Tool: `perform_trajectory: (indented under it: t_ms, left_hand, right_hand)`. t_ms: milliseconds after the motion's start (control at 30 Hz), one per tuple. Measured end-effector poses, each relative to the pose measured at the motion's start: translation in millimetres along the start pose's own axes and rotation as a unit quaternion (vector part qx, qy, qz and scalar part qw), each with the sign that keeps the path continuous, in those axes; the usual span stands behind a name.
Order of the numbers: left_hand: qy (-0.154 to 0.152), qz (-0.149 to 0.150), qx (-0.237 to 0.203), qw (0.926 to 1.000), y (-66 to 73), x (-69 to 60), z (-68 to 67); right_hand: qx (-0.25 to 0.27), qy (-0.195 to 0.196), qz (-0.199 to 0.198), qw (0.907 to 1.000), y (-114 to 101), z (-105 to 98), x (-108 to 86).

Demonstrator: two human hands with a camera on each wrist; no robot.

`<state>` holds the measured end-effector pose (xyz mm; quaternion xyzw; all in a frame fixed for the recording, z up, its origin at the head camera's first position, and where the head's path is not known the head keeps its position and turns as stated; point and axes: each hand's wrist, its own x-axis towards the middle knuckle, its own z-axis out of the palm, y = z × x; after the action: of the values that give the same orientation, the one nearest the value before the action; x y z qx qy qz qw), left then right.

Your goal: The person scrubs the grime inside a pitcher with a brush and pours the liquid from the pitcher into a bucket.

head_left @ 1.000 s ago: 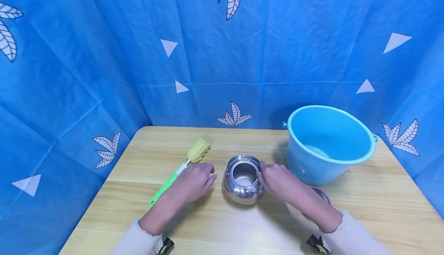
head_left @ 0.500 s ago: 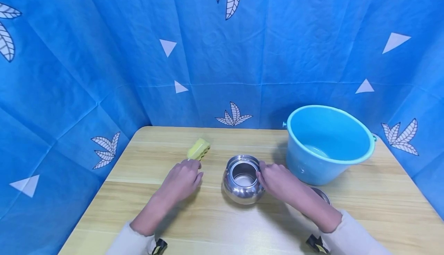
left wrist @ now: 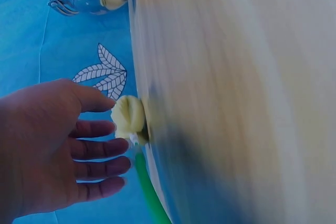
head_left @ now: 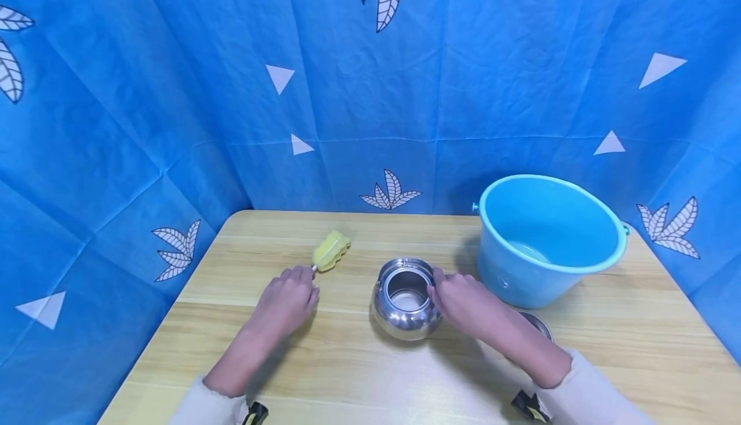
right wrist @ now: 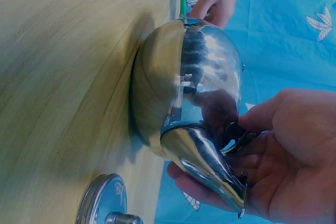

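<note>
A cleaning brush [head_left: 331, 249] with a yellow sponge head lies at the back left of the table; most of its green handle is hidden in the head view. My left hand [head_left: 287, 304] is over that handle, and in the left wrist view its fingers are relaxed beside the sponge, apart from the handle [left wrist: 148, 188]. In the middle stands a shiny steel kettle [head_left: 406, 323], upright and lidless. My right hand [head_left: 461, 298] holds it on the spout side, with the thumb at the handle [right wrist: 233, 134] and fingers around the spout [right wrist: 202, 156].
A light blue bucket [head_left: 516, 280] stands at the back right. The kettle's round lid [right wrist: 102, 200] lies on the table under the right forearm, partly hidden in the head view. Blue printed cloth [head_left: 370, 90] hangs behind the wooden table [head_left: 370, 380] and at its sides.
My left hand has moved left, away from the kettle, and now covers the brush handle. The right hand and the kettle have stayed in place.
</note>
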<state>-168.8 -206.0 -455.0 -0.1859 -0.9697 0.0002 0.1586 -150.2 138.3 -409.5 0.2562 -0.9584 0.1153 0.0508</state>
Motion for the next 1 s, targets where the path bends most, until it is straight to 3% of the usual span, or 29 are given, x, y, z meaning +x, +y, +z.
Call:
perform_trajectory:
  t_ms: [200, 467, 633, 800, 1000]
  left_hand:
    - [0.018, -0.005, 0.013, 0.9997, -3.5, -1.8, -1.9]
    - [0.003, -0.025, 0.031, 0.9992, -7.5, -4.2, -3.5]
    - [-0.001, -0.037, 0.031, 0.9988, -9.3, -5.4, -3.6]
    - [-0.047, -0.072, 0.012, 0.9962, -9.7, -6.2, -3.9]
    - [-0.110, -0.111, -0.027, 0.9874, -9.4, -4.4, -5.3]
  right_hand:
    - [-0.002, -0.002, 0.000, 1.0000, -0.2, -0.8, -0.2]
    - [-0.009, -0.001, 0.000, 1.0000, -1.2, -0.5, -0.5]
    - [-0.005, -0.029, 0.010, 0.9995, -2.2, -1.8, -1.0]
    - [-0.011, -0.048, 0.016, 0.9987, -1.7, -1.1, 0.1]
    - [-0.014, -0.051, 0.011, 0.9985, 0.2, 0.4, 1.6]
